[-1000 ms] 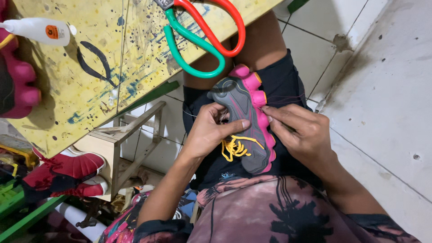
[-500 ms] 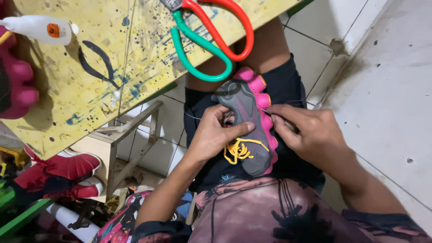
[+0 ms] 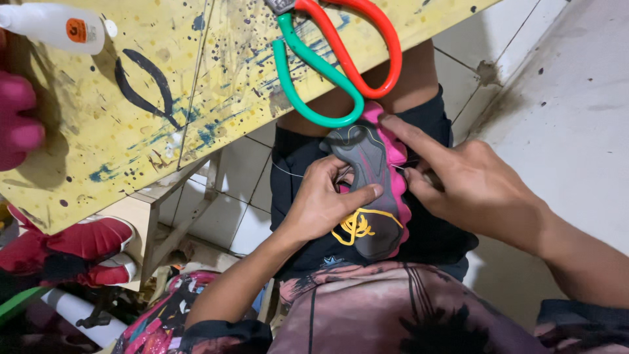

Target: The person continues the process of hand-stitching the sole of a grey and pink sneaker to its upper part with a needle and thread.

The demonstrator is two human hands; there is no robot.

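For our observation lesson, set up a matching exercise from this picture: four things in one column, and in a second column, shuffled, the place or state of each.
Things:
1. scissors
2. white bottle
3. shoe sole
4. red shoe

Places or states:
A. lying on the floor under the table edge
B. held on the lap between the left hand and the right hand
C. on its side at the yellow table's far left corner
D. handles, one red and one green, jutting over the table edge

Pairs: 1-D, 2-C, 3-B, 4-A

Shoe sole [image 3: 373, 190] grey-pink, yellow emblem; scissors [image 3: 341, 59] red-green; table [image 3: 196, 85] paint-speckled yellow.
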